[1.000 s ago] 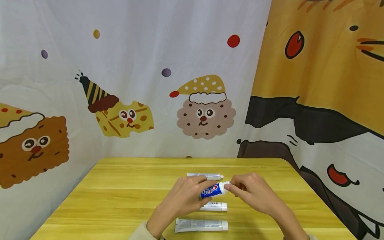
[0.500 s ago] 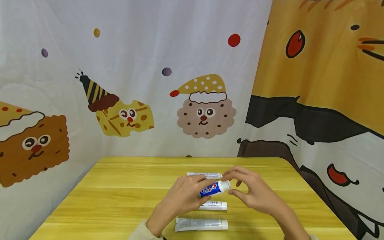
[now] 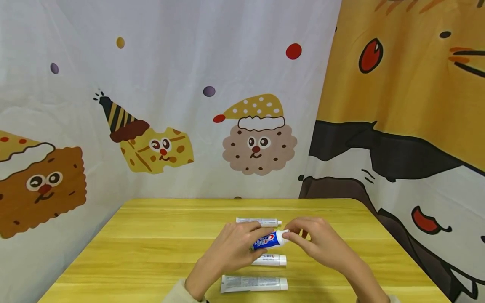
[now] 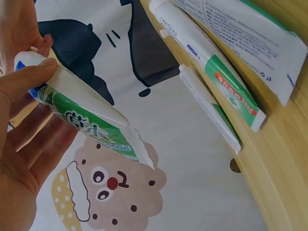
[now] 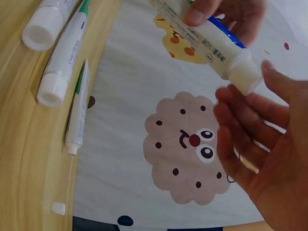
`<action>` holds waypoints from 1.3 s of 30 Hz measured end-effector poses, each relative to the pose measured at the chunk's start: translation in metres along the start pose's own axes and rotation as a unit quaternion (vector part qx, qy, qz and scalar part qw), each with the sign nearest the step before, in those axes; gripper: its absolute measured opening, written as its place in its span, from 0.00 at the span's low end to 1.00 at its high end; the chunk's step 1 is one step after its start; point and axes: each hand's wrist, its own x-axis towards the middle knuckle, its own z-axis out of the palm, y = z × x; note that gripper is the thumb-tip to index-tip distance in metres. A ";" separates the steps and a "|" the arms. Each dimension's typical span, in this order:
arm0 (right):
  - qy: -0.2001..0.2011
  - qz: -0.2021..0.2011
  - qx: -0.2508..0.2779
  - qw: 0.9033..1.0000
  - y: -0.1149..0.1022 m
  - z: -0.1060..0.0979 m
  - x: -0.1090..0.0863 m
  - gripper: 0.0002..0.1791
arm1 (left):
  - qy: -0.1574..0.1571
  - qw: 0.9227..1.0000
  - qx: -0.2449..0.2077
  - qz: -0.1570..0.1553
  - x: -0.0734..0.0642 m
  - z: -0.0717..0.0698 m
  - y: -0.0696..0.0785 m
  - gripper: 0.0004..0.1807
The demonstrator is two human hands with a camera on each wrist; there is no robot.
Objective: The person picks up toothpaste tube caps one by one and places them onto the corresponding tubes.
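Note:
My left hand (image 3: 232,245) holds a blue, green and white toothpaste tube (image 3: 266,240) above the table, thumb on one face and fingers behind. The tube's flat crimped end shows in the left wrist view, with green printing (image 4: 82,115). At its other end, the fingertips and thumb of my right hand (image 3: 322,243) pinch the white cap (image 5: 245,77). The cap is on the tube. Below the hands lie a white tube (image 3: 270,260), partly hidden by my left hand, and a larger pale tube (image 3: 254,284) nearer me. A thin tube (image 3: 259,221) lies behind.
A small white piece (image 5: 58,208), like a loose cap, lies on the table beyond the thin tube's narrow tip. The yellow wood-grain table (image 3: 151,252) ends at a printed cloth (image 3: 170,63) with cartoon figures.
Half a second ago my right fingers were spread apart around the cap; now they have closed back on it, as they were a second ago. The left hand stays put with the tube.

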 end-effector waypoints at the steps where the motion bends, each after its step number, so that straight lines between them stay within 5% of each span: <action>1: 0.000 0.011 -0.013 1.000 -0.001 0.000 0.000 0.08 | 0.001 1.000 0.000 0.000 0.000 0.000 0.000 0.24; 5: 0.001 0.046 -0.056 0.997 -0.003 0.002 0.000 0.17 | 0.008 1.000 0.000 0.002 0.000 -0.001 0.001 0.25; 9: -0.002 0.056 -0.009 0.998 -0.003 0.000 -0.001 0.07 | 0.007 1.000 0.000 -0.002 0.000 -0.001 0.000 0.24; 13: 0.005 0.000 0.042 0.999 0.000 -0.001 -0.001 0.14 | 0.000 1.000 -0.004 -0.009 0.000 -0.001 -0.001 0.25; 17: 0.023 -0.086 0.041 0.995 0.001 -0.001 0.000 0.21 | -0.001 1.000 -0.010 -0.011 0.000 -0.001 -0.001 0.25; 20: 0.033 -0.112 0.044 0.992 0.001 0.000 0.001 0.22 | 0.002 1.000 -0.014 -0.010 0.000 -0.001 -0.001 0.25; 39: 0.061 -0.057 -0.008 0.996 -0.002 0.005 0.000 0.07 | 0.007 1.000 0.001 -0.010 0.001 -0.001 0.003 0.25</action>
